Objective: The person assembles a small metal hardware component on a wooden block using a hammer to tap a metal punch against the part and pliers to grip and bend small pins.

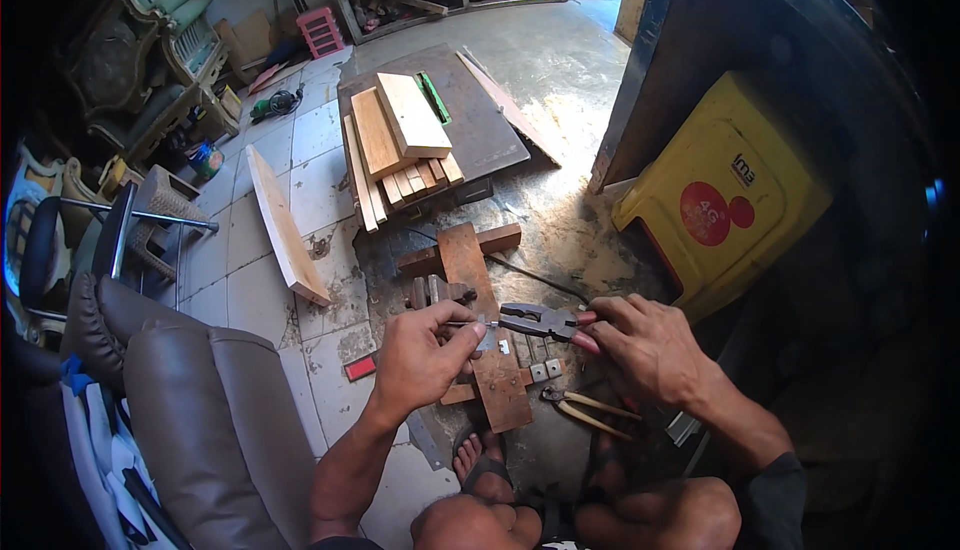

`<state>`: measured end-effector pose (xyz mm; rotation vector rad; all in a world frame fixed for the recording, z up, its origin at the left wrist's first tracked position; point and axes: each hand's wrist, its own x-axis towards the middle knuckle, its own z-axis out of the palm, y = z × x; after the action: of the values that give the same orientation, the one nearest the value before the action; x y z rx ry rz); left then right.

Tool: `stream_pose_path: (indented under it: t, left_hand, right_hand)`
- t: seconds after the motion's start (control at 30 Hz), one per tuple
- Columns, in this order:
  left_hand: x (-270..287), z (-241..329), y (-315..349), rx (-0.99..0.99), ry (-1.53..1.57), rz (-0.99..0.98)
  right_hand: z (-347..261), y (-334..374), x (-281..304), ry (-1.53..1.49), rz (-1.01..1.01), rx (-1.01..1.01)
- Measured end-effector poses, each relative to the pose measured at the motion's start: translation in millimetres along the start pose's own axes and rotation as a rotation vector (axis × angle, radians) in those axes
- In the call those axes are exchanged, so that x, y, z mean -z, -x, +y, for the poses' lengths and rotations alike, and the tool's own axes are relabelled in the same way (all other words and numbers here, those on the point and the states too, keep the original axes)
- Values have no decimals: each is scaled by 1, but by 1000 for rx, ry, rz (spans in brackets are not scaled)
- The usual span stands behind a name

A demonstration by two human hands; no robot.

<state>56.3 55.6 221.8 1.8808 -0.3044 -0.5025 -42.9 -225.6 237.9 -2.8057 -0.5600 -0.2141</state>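
Observation:
My right hand [645, 350] is closed round the red handles of a pair of combination pliers [538, 320], whose jaws point left. Between thumb and fingers my left hand [425, 355] pinches a thin piece of metal [487, 330] at the tips of the plier jaws; its exact kind is too small to tell. Both hands are above a narrow brown board [500, 390] with small metal bits on it. Beside the board, close to my left hand, sits a metal clamp or vise [437, 292]. Below my right hand lie pincers with yellowish handles [590, 412].
Wooden blocks and strips [405, 130] are stacked on a low dark table [480, 120] ahead. One plank [285, 225] stands on edge on the tiles. A yellow plastic stool [735, 190] is at right, a brown padded seat [190, 410] at left. A red block [360, 367] lies nearby.

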Motion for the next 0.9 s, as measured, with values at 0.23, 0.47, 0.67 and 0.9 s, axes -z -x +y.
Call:
stream_pose_path:
  t: [0.23, 0.47, 0.67, 0.9]
  left_hand:
    - [1, 7, 0, 11, -51, -39]
    - [6, 6, -1, 88, -9, -98]
    - [-2, 2, -10, 147, 105, -90]
    - [6, -9, -19, 79, 158, -77]
  right_hand:
    - [8, -9, 13, 185, -95, 173]
    - [15, -14, 3, 154, -176, 188]
    - [17, -6, -12, 269, -125, 179]
    - [7, -11, -24, 24, 73, 72]
